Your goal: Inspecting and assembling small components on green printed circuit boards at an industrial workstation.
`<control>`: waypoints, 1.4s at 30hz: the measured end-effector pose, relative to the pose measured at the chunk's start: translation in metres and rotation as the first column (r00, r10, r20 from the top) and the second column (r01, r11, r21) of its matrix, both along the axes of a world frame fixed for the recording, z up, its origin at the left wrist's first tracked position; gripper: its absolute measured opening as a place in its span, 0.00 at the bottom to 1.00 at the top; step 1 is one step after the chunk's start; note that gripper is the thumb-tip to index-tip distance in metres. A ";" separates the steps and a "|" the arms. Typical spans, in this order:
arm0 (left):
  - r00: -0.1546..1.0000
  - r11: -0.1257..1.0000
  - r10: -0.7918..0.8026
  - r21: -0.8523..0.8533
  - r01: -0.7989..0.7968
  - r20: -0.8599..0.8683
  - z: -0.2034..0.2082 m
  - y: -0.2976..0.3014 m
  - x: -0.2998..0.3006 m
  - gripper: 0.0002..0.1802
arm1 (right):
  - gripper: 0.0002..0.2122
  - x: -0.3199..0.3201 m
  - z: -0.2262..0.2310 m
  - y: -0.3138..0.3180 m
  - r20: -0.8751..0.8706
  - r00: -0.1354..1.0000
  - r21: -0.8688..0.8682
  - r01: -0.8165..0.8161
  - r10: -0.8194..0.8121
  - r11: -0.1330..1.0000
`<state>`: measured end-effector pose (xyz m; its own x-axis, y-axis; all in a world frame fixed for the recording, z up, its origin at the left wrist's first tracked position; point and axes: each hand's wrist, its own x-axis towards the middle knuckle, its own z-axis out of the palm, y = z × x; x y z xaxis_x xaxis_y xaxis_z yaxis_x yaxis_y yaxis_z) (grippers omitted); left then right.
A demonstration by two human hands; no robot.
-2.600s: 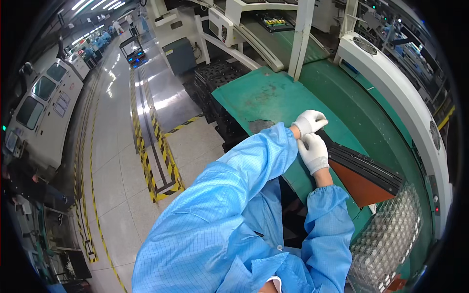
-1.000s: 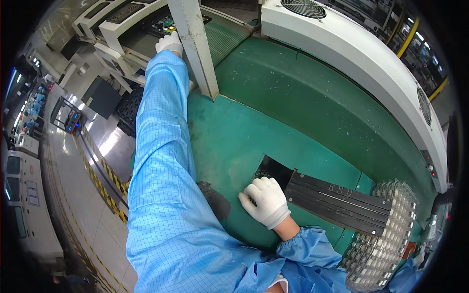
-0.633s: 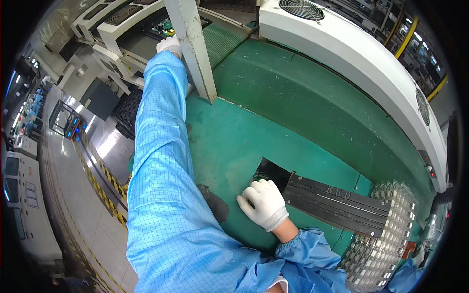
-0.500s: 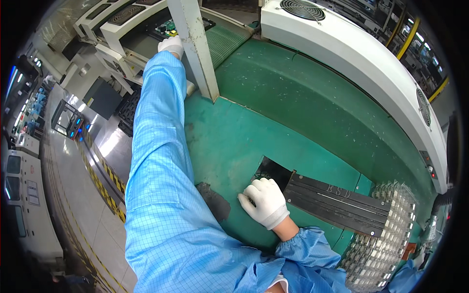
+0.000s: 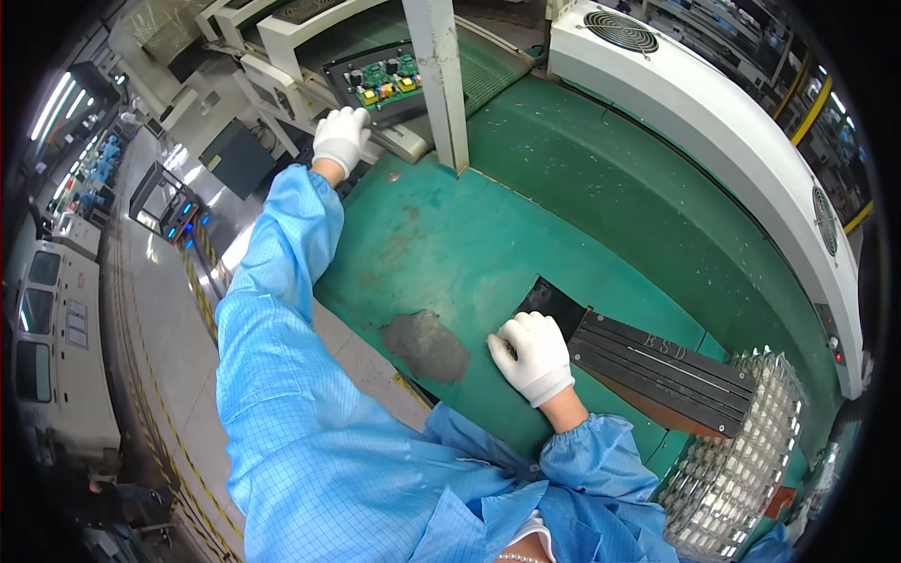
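Note:
My left hand [image 5: 342,141], in a white glove, is closed at the near edge of a black tray [image 5: 340,77]. Green circuit boards [image 5: 385,83] with yellow and black parts sit in the tray, which overhangs the near end of a conveyor; a pale post hides its right side. My right hand [image 5: 532,357], also gloved, has curled fingers over the near edge of a dark sheet [image 5: 554,302] on the green bench. What it holds, if anything, is hidden. Just right of it lies a long black grooved block [image 5: 662,371] with a brown side.
The pale post [image 5: 436,84] rises from the green bench top [image 5: 422,235], which has a grey worn patch [image 5: 427,345]. A long white machine housing [image 5: 713,113] with fan grilles runs behind. Clear stacked plastic trays [image 5: 737,460] stand at the right. Floor and machines lie left.
My left hand has come nearer with the tray, and more of its boards show. The view has shifted. The right hand stays by the dark sheet; the block's brown side now shows.

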<state>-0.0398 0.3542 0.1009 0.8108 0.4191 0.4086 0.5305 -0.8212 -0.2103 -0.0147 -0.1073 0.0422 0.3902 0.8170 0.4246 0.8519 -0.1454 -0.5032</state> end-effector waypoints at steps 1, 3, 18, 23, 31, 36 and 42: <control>0.999 0.998 -0.002 -0.060 0.005 0.043 -0.003 -0.004 -0.002 0.14 | 0.09 -0.002 0.001 0.000 0.003 1.000 0.000 -0.001 0.001 1.000; 0.958 0.982 0.006 -0.181 0.049 0.288 -0.008 -0.003 -0.005 0.18 | 0.10 -0.005 0.003 0.000 0.000 1.000 0.009 -0.010 0.010 1.000; 0.419 0.159 0.719 -0.718 0.677 0.554 -0.030 0.035 0.021 0.14 | 0.10 -0.003 0.004 0.008 0.005 0.999 0.016 -0.033 0.033 0.999; 0.354 0.192 0.770 -0.721 0.665 0.532 -0.030 -0.002 -0.035 0.14 | 0.10 -0.002 0.002 0.007 0.007 1.000 -0.016 -0.008 0.008 1.000; 0.230 0.284 0.771 -0.645 0.710 0.593 -0.024 -0.129 -0.145 0.18 | 0.10 -0.004 0.003 0.009 -0.006 1.000 -0.023 -0.020 0.020 1.000; 0.274 0.170 0.818 -0.667 0.726 0.506 -0.016 -0.220 -0.187 0.19 | 0.11 -0.008 0.010 0.019 -0.004 1.000 -0.025 -0.026 0.026 0.999; 0.519 -0.076 0.758 -0.737 0.672 0.395 -0.039 -0.311 -0.207 0.24 | 0.07 -0.014 0.010 0.018 0.053 0.998 0.035 -0.036 0.034 0.999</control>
<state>-0.2472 0.0430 0.0623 0.4862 0.8474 -0.2132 -0.1654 0.3289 0.9298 -0.0282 -0.0890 0.0522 0.3381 0.8135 0.4732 0.8814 -0.0974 -0.4623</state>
